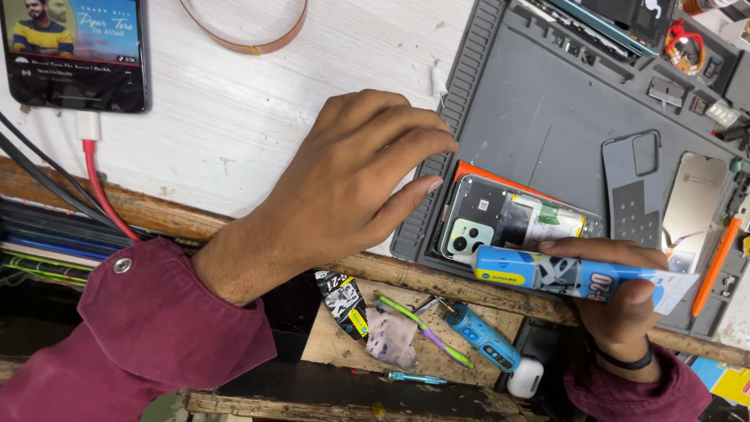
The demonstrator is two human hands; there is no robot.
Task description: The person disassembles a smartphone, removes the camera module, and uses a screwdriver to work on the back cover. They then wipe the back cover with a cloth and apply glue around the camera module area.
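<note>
The opened phone (512,227) lies with its back cover off at the near edge of the grey repair mat (539,109), its camera block toward the left and the inner parts showing. Just in front of it the right hand (617,301) is closed around a blue and white glue tube (574,275), which it holds almost level, across the lower edge of the phone; I cannot see which end carries the nozzle. To do this step well, I think the tube should be tilted until its tip meets the frame, and pressed only gently, so that a thin line comes and nothing runs inside. The left hand (351,184) holds nothing; it rests palm down on the white table (234,117), fingers curled, the thumb stretched to touch the phone's left corner and keep it steady. Both wrists come from dark red sleeves. A spare back cover (633,191) lies further right on the mat, and a small blue screwdriver (484,336) lies below on the wooden shelf.
</note>
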